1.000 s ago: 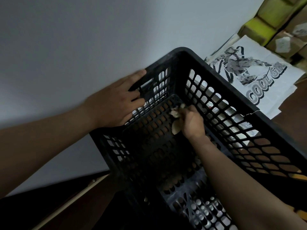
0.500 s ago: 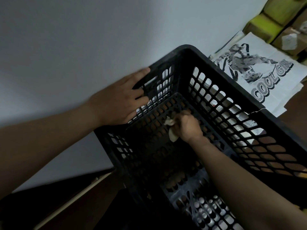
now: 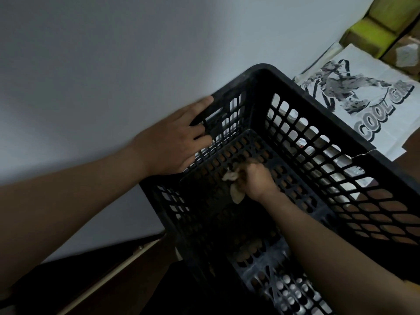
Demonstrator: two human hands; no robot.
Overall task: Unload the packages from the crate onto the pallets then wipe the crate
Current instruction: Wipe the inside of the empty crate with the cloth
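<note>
A black perforated plastic crate (image 3: pixel 304 103) fills the middle and right of the head view, tilted toward me, with nothing inside but my hand. My left hand (image 3: pixel 172 142) rests on its left rim, fingers stretched along the edge and into the wall openings. My right hand (image 3: pixel 254 178) is deep inside the crate and grips a crumpled pale cloth (image 3: pixel 235 187) against the perforated floor. Part of the cloth hangs below my fist.
A pale wall (image 3: pixel 113 64) stands just left of and behind the crate. A white bag printed "COOL GIRL" (image 3: pixel 363 103) lies beyond the crate's right wall. Yellow-green and brown boxes (image 3: pixel 384 26) are stacked at the top right. A dark floor strip runs at the bottom left.
My right hand has dragged the cloth back toward me across the crate floor, away from the far corner. My left hand has stayed on the rim.
</note>
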